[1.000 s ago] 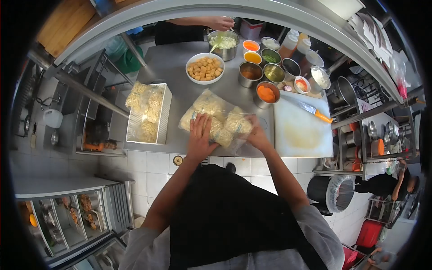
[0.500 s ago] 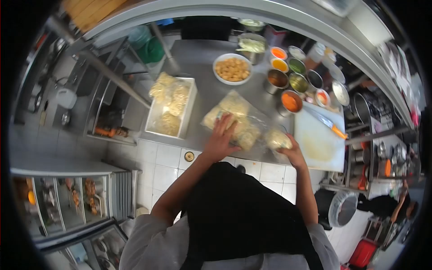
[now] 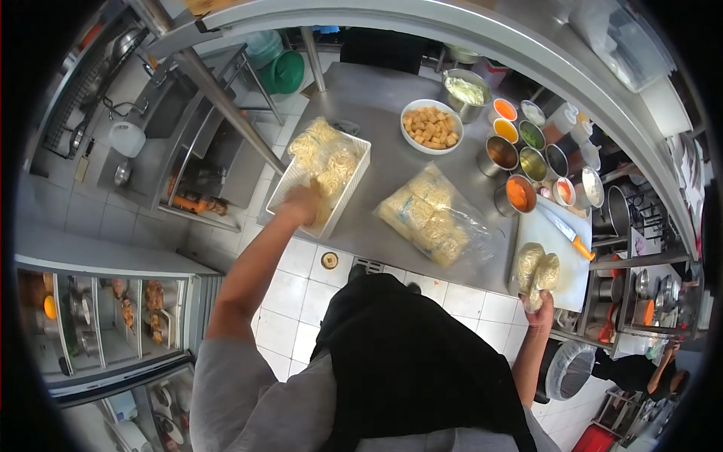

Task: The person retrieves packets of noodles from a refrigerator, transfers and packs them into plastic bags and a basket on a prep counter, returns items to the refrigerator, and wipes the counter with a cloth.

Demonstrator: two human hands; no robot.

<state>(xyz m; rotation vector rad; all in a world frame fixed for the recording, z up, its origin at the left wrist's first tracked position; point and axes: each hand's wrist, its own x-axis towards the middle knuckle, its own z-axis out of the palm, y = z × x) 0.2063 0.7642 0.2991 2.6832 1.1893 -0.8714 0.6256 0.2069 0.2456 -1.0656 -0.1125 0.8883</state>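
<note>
As I watch through the single head camera, I count two hands at work, set well apart across one steel tabletop [image 3: 361, 226]. My left hand [image 3: 301, 203] is over the near part of one white basket [image 3: 355, 181], at the noodle packs [image 3: 331, 162] piled inside; it is blurred, and I cannot tell whether its fingers grip anything. The packs overlap, so I cannot give a sure count of them.

My right hand [image 3: 538, 309] is closed on one clear noodle packet [image 3: 547, 273] that shows two rounded lumps. I see it against the near edge of one white cutting board [image 3: 553, 282], though I cannot tell whether it rests there or is held above. One knife [image 3: 572, 235] with an orange handle lies on that board, beyond the packet.

Between the two hands, one large clear bag [image 3: 429, 215] of noodles lies flat on the tabletop, touched by neither. Beyond it stand one white bowl [image 3: 431, 126] of golden cubes and one steel pot [image 3: 465, 90] of pale shreds. Right of the bowl I count two small tubs, one of orange sauce [image 3: 504, 110] and one of yellow sauce [image 3: 505, 131]. One steel container [image 3: 517, 194] of orange paste stands just beside the board's far left corner.
</note>
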